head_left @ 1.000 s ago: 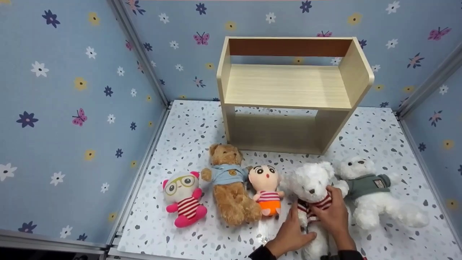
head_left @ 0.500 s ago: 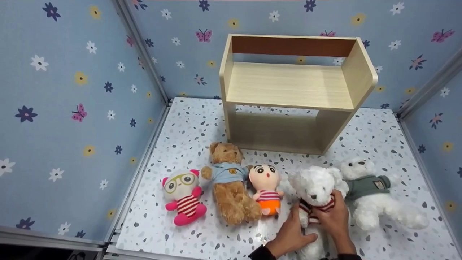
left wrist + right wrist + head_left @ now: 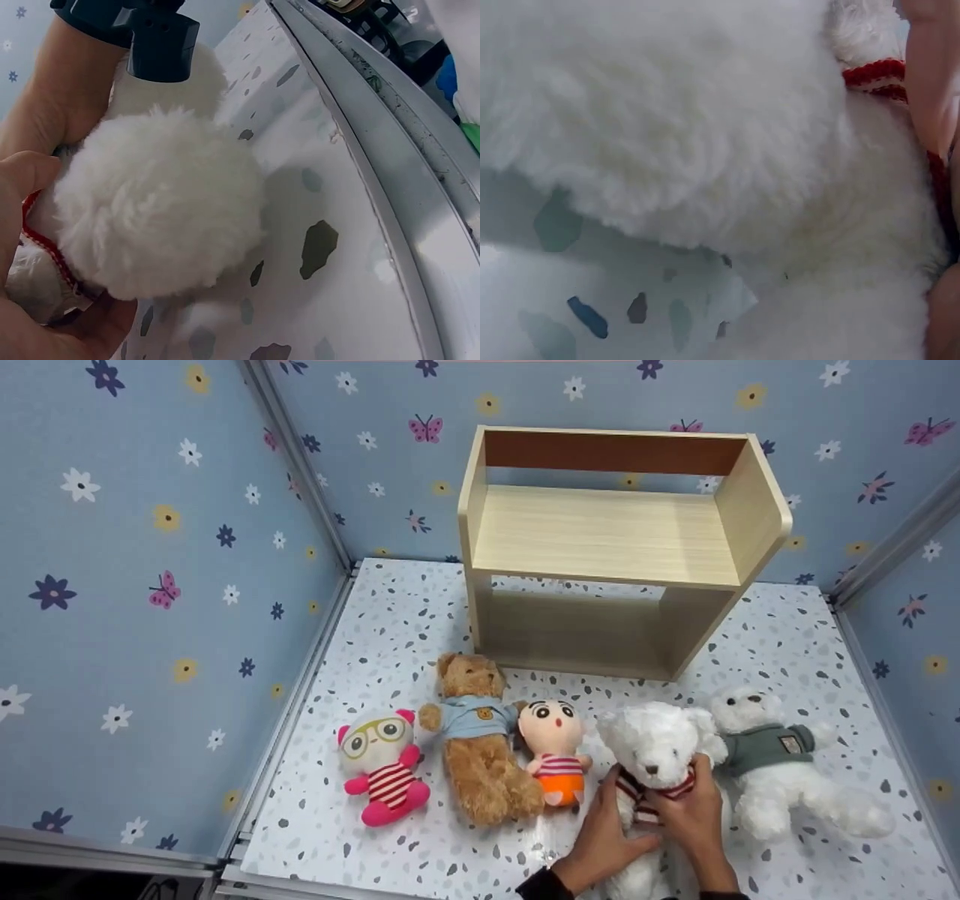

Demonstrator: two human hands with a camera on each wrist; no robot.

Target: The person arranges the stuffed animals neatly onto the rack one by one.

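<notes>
Both hands hold a white teddy bear [image 3: 652, 742] in a red-and-white striped sweater near the table's front edge. My left hand [image 3: 609, 840] grips its side at the sweater, the thumb lying across its lower body. My right hand [image 3: 694, 814] grips the sweater on its chest, just below the chin. White fur of the bear's leg [image 3: 161, 202] fills much of the left wrist view, with left-hand fingers beside the red sweater hem. In the right wrist view the bear's fur [image 3: 667, 112] hides most of the scene, and only part of the right hand [image 3: 934, 75] shows.
Right of the held bear lies a white teddy bear [image 3: 772, 750] in a green sweater. To the left lie a boy doll [image 3: 556, 765], a brown teddy bear [image 3: 480, 727] and a pink panda doll [image 3: 386, 772]. A two-tier wooden shelf [image 3: 607, 536] stands behind them. Patterned walls enclose the table.
The held bear's head has sunk slightly toward the front edge, and its legs have shifted a little left. Both hands keep their hold. The head view has moved slightly.
</notes>
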